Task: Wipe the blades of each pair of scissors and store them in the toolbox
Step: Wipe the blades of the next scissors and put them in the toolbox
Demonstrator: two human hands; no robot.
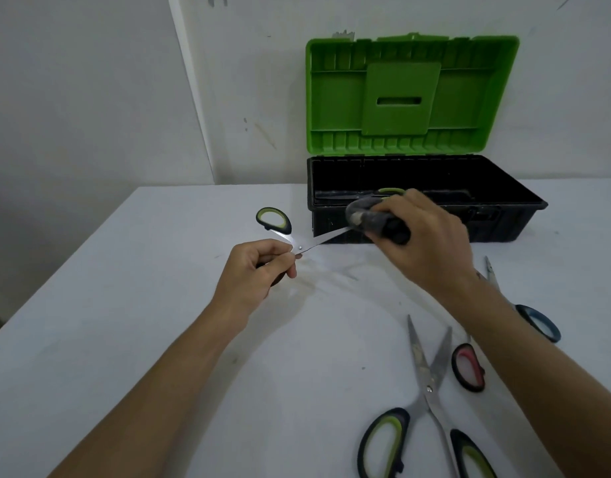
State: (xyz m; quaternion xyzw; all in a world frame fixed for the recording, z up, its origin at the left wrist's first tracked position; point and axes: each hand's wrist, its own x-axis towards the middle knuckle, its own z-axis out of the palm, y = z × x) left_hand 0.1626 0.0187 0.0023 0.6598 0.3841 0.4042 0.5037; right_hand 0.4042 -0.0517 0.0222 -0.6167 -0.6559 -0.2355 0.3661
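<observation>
Wiping goes best when the green-handled steel scissors [290,236] are pinched steady by the left hand [254,270] while the dark grey cloth [373,219], clutched in the right hand [424,236], is drawn tipward.

The toolbox [424,205] is moulded plastic, its green lid [411,94] smooth and faintly glossy, its black tub matt. The scissors [429,384] have bright metal blades, smudged, with rubbery-looking matt handles. The tabletop [124,305] is matt white, scuffed.
</observation>
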